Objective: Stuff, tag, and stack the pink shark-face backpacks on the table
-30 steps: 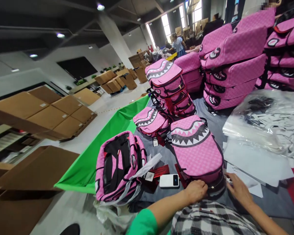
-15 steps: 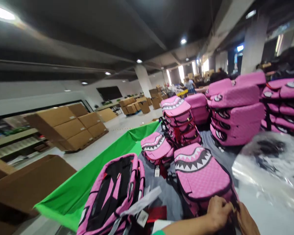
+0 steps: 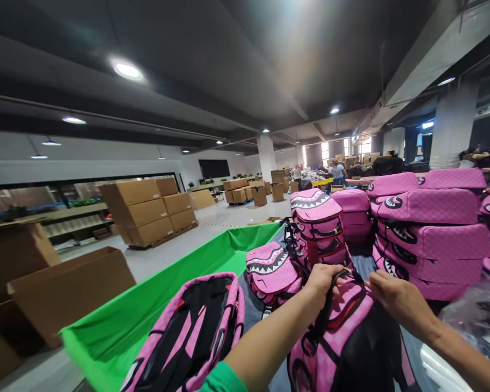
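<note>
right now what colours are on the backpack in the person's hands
The backpack is pink and black, best in the head view.

pink backpack (image 3: 335,348) | black back panel showing | black top handle (image 3: 331,296) | upright

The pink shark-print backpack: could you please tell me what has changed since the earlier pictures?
The left hand has lifted the pink backpack upright by its black strap off the grey cloth, back panel showing; the right hand is at its top. The stacked pink backpacks stayed put.
</note>
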The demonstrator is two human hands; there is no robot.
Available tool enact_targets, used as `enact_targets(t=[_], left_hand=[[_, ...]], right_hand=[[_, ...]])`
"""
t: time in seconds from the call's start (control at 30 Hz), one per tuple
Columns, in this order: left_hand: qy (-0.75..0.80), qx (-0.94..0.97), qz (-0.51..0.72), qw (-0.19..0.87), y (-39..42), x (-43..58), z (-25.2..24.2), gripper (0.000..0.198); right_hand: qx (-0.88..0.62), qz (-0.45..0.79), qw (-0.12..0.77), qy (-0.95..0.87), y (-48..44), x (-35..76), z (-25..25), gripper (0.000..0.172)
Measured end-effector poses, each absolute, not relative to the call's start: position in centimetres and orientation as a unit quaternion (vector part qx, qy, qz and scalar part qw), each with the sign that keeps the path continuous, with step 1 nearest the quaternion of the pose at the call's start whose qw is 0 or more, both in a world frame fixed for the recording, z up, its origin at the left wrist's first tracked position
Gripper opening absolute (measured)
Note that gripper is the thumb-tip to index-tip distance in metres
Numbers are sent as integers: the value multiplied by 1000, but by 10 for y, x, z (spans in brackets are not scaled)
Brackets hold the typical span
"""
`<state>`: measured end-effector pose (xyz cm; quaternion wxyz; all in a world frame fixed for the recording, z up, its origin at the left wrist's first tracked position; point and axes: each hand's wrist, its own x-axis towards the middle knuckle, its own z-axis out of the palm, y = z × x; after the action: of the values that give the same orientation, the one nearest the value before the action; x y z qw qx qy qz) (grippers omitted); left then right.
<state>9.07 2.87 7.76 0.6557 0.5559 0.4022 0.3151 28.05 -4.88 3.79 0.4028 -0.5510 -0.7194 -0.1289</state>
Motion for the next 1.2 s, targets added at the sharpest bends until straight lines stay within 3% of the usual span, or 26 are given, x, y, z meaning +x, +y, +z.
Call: enact_targets(t=[0.17,0.37,0.5,0.63,0.77,0.9,1.07,1.2], left_hand=[[398,504,338,688,26,104,73,27],[320,534,228,749,15,101,85,21],[213,582,189,762,-9,80,74,33],[222,589,318,709,-33,80,67,32],[208,638,274,689,-25,75,70,36],[214,657,344,636,-7,59,78,40],[218,644,369,633,-8,43,97,38],[285,633,310,649,-1,32,99,43]], right_hand=[[-546,121,387,-734,-81,233,46,59],[-539,374,322,-683,-111,210,54,51],[-564,502,252,-606,-126,219,58,45],[-602,409,284,-624,-132,176,51,38],[-567,287,273,-723,-124,164,60,43],[-536,71,383,-749,-99,217,83,47],[-484,200,391,-757,-74,253,88,59],[-469,170,400,-769,-65,259,67,55]])
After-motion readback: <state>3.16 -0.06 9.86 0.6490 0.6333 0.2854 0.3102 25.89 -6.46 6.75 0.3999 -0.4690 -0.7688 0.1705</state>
